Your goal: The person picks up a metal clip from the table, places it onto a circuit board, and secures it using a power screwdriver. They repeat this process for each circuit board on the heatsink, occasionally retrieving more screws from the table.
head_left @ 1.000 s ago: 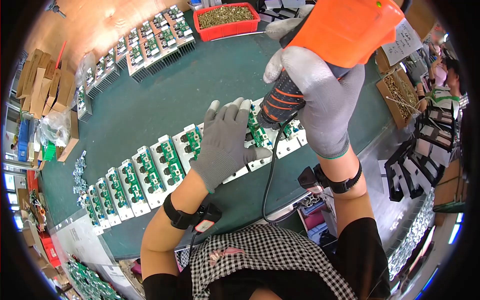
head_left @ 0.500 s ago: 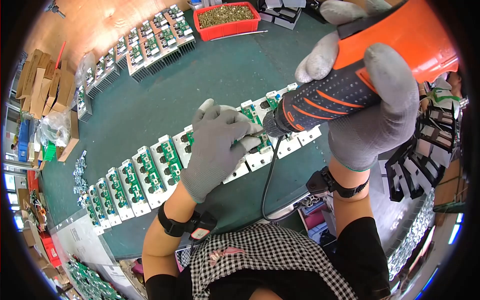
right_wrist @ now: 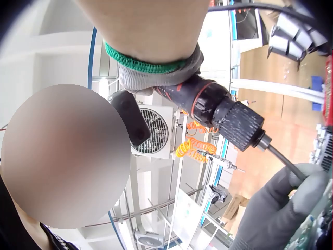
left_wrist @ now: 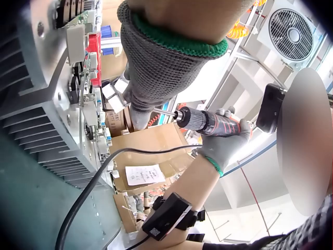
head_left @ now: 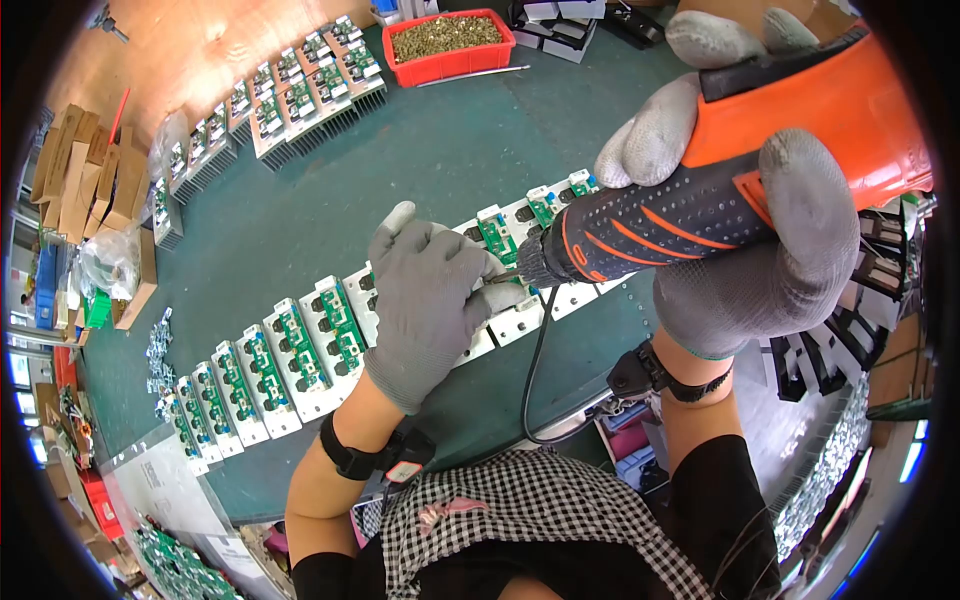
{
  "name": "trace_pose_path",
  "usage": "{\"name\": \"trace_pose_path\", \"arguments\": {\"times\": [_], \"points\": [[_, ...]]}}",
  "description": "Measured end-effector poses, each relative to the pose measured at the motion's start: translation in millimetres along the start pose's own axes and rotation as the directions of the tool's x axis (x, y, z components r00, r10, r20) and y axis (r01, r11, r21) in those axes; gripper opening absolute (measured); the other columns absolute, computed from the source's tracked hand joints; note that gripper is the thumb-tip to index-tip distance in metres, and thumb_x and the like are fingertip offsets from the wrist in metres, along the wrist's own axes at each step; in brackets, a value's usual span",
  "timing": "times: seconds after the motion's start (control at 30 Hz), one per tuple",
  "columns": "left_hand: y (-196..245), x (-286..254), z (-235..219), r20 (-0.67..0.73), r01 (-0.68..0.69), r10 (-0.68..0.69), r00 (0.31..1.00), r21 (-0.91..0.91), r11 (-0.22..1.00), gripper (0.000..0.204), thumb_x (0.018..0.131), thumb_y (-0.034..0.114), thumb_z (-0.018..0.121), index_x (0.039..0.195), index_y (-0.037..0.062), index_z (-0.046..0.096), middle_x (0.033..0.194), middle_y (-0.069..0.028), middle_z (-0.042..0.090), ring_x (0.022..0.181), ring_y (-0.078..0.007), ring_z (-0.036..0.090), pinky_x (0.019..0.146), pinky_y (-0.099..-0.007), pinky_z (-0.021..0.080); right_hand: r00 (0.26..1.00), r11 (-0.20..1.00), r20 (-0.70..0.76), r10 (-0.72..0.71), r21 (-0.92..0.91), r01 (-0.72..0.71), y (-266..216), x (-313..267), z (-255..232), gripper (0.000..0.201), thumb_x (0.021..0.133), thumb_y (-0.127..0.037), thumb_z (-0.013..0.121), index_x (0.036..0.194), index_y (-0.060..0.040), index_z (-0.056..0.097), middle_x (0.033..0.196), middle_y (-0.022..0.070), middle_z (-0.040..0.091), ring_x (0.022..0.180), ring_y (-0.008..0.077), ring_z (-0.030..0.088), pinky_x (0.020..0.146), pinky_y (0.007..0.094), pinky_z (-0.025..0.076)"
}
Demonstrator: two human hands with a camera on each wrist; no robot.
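Observation:
My gloved right hand (head_left: 755,290) grips an orange and black power drill (head_left: 650,215), tilted sideways with its chuck toward the left. A thin metal driver bit (right_wrist: 283,161) sticks out of the chuck. My gloved left hand (head_left: 425,305) pinches the bit's end between thumb and fingers, close over a row of heatsinks (head_left: 515,320) with green circuit boards (head_left: 495,232). The fingertips hide the tip, so I cannot tell if a screw sits on it. In the left wrist view, finned heatsinks (left_wrist: 44,133) stand beside the left hand.
A black cable (head_left: 540,360) hangs from near the chuck over the table's front edge. More board-topped heatsinks (head_left: 315,85) stand at the back left. Behind the row is a red tray (head_left: 450,70) of small brass-coloured parts. Loose small metal parts (head_left: 160,350) lie at the left.
The drill has swung away from the boards to the right and tilted over. My left hand has lifted from lying spread across the row and its fingers have closed around the bit.

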State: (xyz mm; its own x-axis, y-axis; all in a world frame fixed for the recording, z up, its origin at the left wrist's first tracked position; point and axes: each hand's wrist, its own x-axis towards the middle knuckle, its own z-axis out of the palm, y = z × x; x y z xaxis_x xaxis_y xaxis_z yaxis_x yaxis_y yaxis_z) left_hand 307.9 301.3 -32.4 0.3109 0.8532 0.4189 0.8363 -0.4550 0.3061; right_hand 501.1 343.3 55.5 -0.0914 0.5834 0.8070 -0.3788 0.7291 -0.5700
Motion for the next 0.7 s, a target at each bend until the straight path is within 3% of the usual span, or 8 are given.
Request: {"name": "trace_pose_path", "arguments": {"times": [0.23, 0.33, 0.43, 0.53, 0.63, 0.7], "points": [[1, 3, 1, 0.002, -0.097, 0.098, 0.995, 0.114, 0.989, 0.04, 0.072, 0.049, 0.07, 0.079, 0.0102, 0.066, 0.079, -0.0022, 0.06, 0.089, -0.0222, 0.056, 0.109, -0.0496, 0.028, 1.0, 1.0, -0.011, 0.015, -0.018, -0.015, -5, 0, 1, 0.041, 0.089, -0.02, 0.044, 0.123, 0.0035, 0.045, 0.112, 0.0333, 0.055, 0.071, 0.0306, 0.06, 0.063, 0.0437, 0.052], [4, 7, 5, -0.066, -0.108, 0.119, 0.991, 0.147, 0.983, 0.032, 0.065, 0.046, 0.072, 0.067, 0.0147, 0.065, 0.067, 0.0009, 0.057, 0.08, -0.0181, 0.056, 0.11, -0.0503, 0.028, 1.0, 0.998, -0.003, 0.024, -0.055, -0.025, -8, 0, 3, 0.042, 0.089, -0.02, 0.044, 0.123, 0.0047, 0.044, 0.115, 0.034, 0.055, 0.071, 0.0301, 0.06, 0.063, 0.0436, 0.052], [2, 7, 5, 0.01, -0.114, 0.114, 0.993, 0.146, 0.983, 0.04, 0.067, 0.051, 0.071, 0.081, 0.0135, 0.068, 0.077, -0.0006, 0.06, 0.086, -0.0199, 0.057, 0.11, -0.0519, 0.027, 1.0, 0.993, 0.001, 0.029, -0.111, -0.029, -5, -3, 1, 0.04, 0.089, -0.019, 0.043, 0.121, 0.0051, 0.045, 0.115, 0.034, 0.055, 0.071, 0.03, 0.06, 0.064, 0.0435, 0.052], [0, 7, 5, 0.069, -0.02, 0.018, 0.997, 0.029, 0.999, 0.074, 0.067, 0.064, 0.066, 0.115, 0.0075, 0.063, 0.105, -0.0099, 0.063, 0.108, -0.0264, 0.056, 0.113, -0.0529, 0.022, 0.997, 0.994, -0.062, 0.052, -0.091, -0.057, 4, -1, 9, 0.033, 0.089, -0.015, 0.041, 0.114, 0.0039, 0.05, 0.108, 0.0315, 0.058, 0.071, 0.0301, 0.06, 0.064, 0.0425, 0.053], [-12, 1, 20, 0.124, 0.002, -0.001, 0.992, -0.008, 1.0, 0.111, 0.06, 0.075, 0.067, 0.136, -0.0023, 0.044, 0.131, -0.023, 0.052, 0.13, -0.0364, 0.044, 0.116, -0.0517, 0.017, 0.989, 0.988, -0.116, 0.093, -0.109, -0.106, 14, 4, 18, 0.029, 0.088, -0.012, 0.043, 0.111, 0.0037, 0.052, 0.104, 0.0289, 0.06, 0.07, 0.0285, 0.061, 0.064, 0.0409, 0.053], [-13, 2, 23, 0.207, -0.011, 0.004, 0.978, 0.036, 0.999, 0.118, 0.062, 0.081, 0.057, 0.141, -0.0044, 0.036, 0.137, -0.0236, 0.046, 0.134, -0.0352, 0.04, 0.116, -0.052, 0.015, 0.983, 0.981, -0.124, 0.135, -0.123, -0.15, 18, 3, 19, 0.028, 0.087, -0.011, 0.044, 0.11, 0.0038, 0.052, 0.103, 0.0277, 0.06, 0.07, 0.0275, 0.061, 0.063, 0.04, 0.053]]}}
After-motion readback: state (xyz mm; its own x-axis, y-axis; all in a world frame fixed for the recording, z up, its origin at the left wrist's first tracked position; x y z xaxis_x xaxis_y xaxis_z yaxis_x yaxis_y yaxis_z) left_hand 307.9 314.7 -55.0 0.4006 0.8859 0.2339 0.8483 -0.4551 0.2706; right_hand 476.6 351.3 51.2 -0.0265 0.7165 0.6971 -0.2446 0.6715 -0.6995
